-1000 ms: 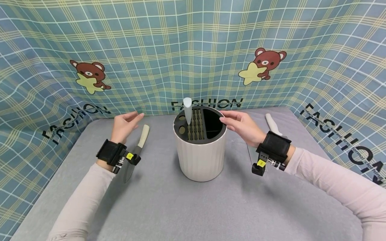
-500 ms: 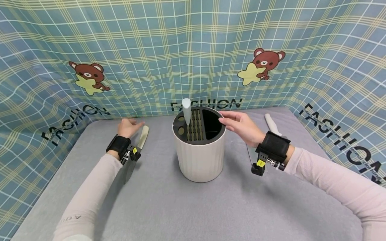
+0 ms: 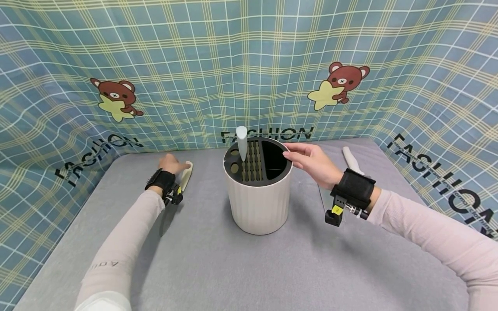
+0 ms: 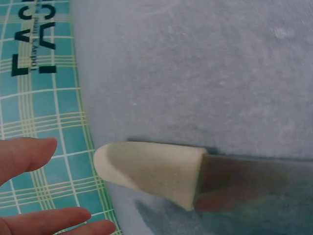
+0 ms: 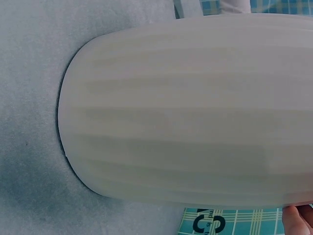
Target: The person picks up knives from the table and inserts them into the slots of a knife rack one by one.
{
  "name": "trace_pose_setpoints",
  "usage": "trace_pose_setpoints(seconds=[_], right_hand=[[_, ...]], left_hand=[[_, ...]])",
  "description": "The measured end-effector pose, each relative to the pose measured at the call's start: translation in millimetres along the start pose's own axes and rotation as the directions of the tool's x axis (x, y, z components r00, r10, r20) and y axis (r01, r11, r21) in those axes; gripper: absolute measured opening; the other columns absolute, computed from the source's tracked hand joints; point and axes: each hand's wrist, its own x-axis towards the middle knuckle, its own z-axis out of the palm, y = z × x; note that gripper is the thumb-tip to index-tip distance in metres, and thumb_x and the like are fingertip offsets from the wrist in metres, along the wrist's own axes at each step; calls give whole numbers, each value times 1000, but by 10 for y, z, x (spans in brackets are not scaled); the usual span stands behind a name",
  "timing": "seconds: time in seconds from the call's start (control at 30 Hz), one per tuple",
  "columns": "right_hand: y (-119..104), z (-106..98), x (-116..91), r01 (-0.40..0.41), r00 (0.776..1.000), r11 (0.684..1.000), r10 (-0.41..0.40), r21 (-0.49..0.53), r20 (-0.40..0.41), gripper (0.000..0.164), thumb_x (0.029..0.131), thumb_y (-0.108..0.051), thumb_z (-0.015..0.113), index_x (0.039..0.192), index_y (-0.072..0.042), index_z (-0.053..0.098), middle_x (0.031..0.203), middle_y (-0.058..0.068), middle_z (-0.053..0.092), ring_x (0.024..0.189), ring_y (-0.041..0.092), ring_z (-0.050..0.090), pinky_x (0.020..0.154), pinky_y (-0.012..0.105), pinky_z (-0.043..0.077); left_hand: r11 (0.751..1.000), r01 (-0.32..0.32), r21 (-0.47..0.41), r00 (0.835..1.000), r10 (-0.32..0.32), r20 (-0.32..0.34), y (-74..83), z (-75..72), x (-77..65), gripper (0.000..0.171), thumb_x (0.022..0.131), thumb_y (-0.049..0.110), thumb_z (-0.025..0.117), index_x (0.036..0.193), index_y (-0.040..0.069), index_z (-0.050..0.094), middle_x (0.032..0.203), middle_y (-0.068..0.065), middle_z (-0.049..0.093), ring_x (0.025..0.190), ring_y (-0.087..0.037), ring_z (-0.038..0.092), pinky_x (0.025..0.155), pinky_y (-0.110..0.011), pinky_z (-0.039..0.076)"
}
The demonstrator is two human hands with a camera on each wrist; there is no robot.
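In the head view my left hand (image 3: 170, 163) is at a cream-handled knife (image 3: 187, 176) lying on the table at left. The left wrist view shows its thumb (image 4: 32, 155) and fingers (image 4: 58, 220) spread apart, just beyond the end of the handle (image 4: 151, 169), with the broad blade (image 4: 259, 183) pointing away. My right hand (image 3: 316, 164) touches the rim of a round, ribbed white knife block (image 3: 258, 209), its fingers fairly straight. A pale knife handle (image 3: 242, 140) sticks up from the block's slotted black top. In the right wrist view, the block's wall (image 5: 186, 112) fills most of the picture.
Another knife with a white handle (image 3: 351, 160) lies at right, partly hidden behind the right wrist. A plaid curtain (image 3: 218, 65) with bear prints hangs around the back and sides of the grey-covered table (image 3: 249, 272).
My left hand has come down and a little right, from above the table to the cream knife handle. The right hand has stayed at the block's rim.
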Motion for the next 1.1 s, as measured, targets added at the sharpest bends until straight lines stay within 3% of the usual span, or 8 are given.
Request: trace_pose_setpoints(seconds=[0.23, 0.3, 0.4, 0.5, 0.77, 0.97, 1.1], right_hand=[[24, -7, 14, -4, 1000, 1000, 4, 4, 2, 56, 102, -17, 50, 150, 3, 29, 155, 19, 29, 142, 30, 32, 120, 34, 29], [26, -9, 12, -1, 1000, 1000, 1, 1, 2, 56, 102, -17, 50, 150, 3, 29, 155, 19, 29, 141, 31, 32, 120, 35, 29], [32, -13, 12, 2, 1000, 1000, -2, 0, 2, 56, 102, -17, 50, 150, 3, 30, 155, 19, 30, 141, 31, 33, 120, 35, 29], [40, -14, 19, 2, 1000, 1000, -2, 3, 0, 55, 102, -17, 51, 149, 3, 31, 154, 19, 31, 141, 31, 34, 120, 34, 30], [56, -23, 29, 8, 1000, 1000, -8, 4, -9, 56, 101, -18, 52, 149, 2, 32, 153, 19, 33, 140, 30, 35, 119, 34, 31], [55, -24, 25, 14, 1000, 1000, -14, 2, -10, 55, 101, -18, 52, 148, 3, 33, 152, 20, 34, 139, 31, 36, 119, 35, 31], [53, -21, 22, 17, 1000, 1000, -17, 4, -4, 54, 101, -17, 52, 148, 4, 33, 152, 21, 34, 139, 32, 35, 120, 35, 31]], left_hand=[[999, 20, 38, 1000, -20, 3, 9, 141, 39, 58, 87, 24, 72, 50, 14, 29, 50, 5, 19, 46, -12, 24, 44, -24, 27], [999, 22, 44, 1000, -22, 2, 3, 176, 37, 51, 87, 24, 73, 55, 10, 34, 53, 2, 25, 49, -15, 30, 46, -25, 31], [999, 17, 49, 1000, -18, 20, 11, 198, 3, 35, 85, 22, 73, 80, -7, 54, 70, -15, 51, 65, -28, 51, 53, -32, 44], [998, 8, 69, 999, -11, 38, 19, 218, -19, 55, 84, 20, 74, 118, -16, 52, 108, -31, 58, 94, -41, 57, 67, -40, 53], [990, -14, 141, 1000, 14, 5, 1, 335, 21, 49, 83, 14, 74, 117, -16, 56, 108, -33, 60, 95, -45, 59, 75, -49, 55], [983, -62, 172, 997, 70, -43, -12, 389, 30, 25, 85, 2, 62, 103, -14, 61, 97, -32, 62, 82, -42, 58, 66, -48, 52], [983, -75, 165, 995, 85, -55, -38, 403, 22, 19, 87, -1, 56, 101, -13, 61, 93, -31, 62, 77, -39, 57, 62, -45, 49]])
